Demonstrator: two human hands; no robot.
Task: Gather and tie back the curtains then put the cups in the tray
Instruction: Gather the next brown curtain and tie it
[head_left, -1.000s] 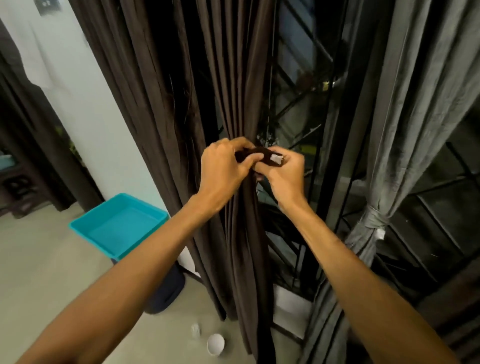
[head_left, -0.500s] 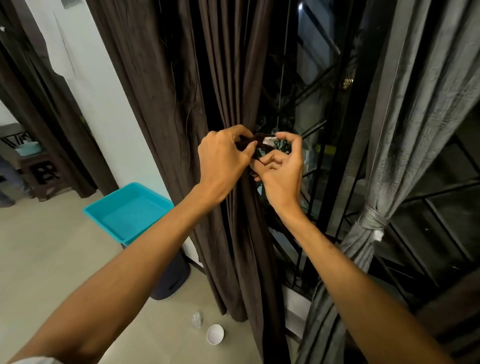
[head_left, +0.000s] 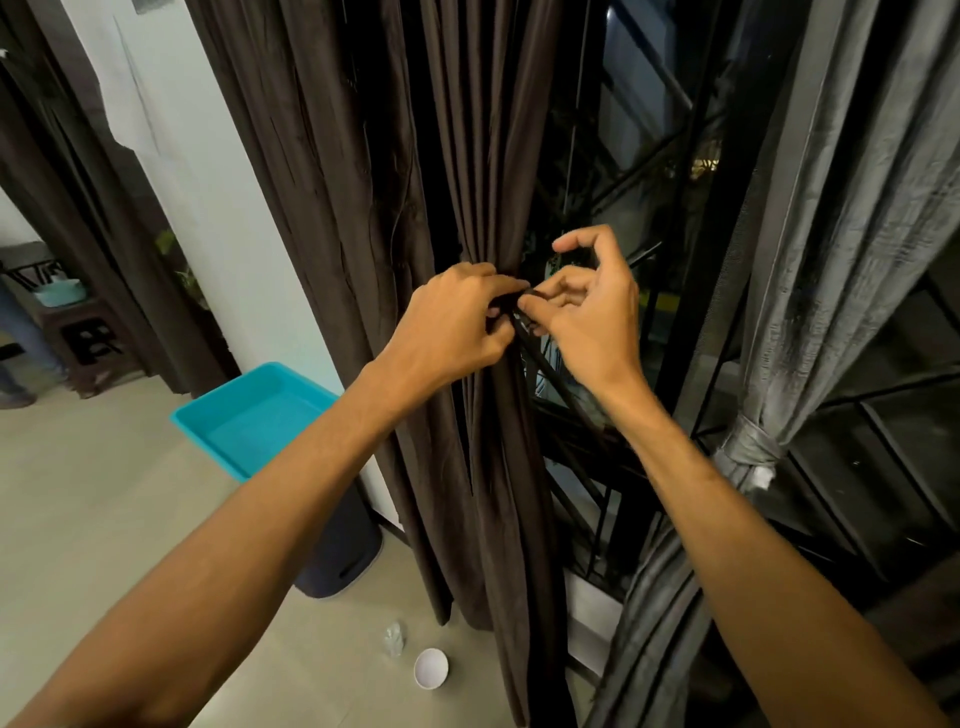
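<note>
Beige floor (head_left: 104, 519) at lower centre carries white cup (head_left: 430, 668); left grip (head_left: 452, 325) and right grip (head_left: 589, 322) both pinch dark tie (head_left: 523, 304) at brown curtain (head_left: 467, 156).

Centre curtain (head_left: 467, 208): middle, far. Right curtain (head_left: 857, 208): right of it. Tray (head_left: 208, 434): left, on bin (head_left: 343, 561). Cup (head_left: 430, 667), second cup (head_left: 394, 638) just beside it: on floor (head_left: 104, 519), near, left of centre curtain's foot.

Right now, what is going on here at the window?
A person is tying back the dark brown curtain: the left hand grips its gathered folds, and the right hand pinches the dark tie against them. The grey curtain beside it is already tied. A white cup and a clear cup are on the floor, not yet in the teal tray.
</note>
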